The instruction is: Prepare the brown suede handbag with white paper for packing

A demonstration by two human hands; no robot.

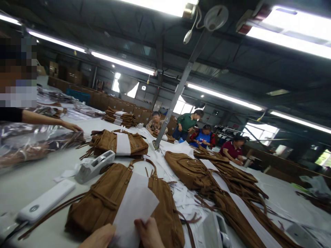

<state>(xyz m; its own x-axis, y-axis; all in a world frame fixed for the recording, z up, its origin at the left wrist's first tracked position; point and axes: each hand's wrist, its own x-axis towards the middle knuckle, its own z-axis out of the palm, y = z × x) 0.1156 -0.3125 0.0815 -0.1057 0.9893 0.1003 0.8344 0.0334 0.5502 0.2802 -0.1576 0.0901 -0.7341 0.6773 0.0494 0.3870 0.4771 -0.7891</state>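
Observation:
A brown handbag lies flat on the table in front of me, its handle pointing away and its long straps trailing to both sides. Over its middle runs a band of white paper, with one corner raised off the bag at the right. My left hand pinches the paper's lower left edge. With thumb and fingers closed on its lower right side, my right hand grips the same paper. The lower parts of both hands are cut off by the frame's bottom edge.
A grey tape dispenser and a white power strip lie left. Another dispenser stands right, near stacked brown bags. A paper-banded bag sits beyond. A co-worker's arm reaches over plastic-wrapped goods; several people work farther back.

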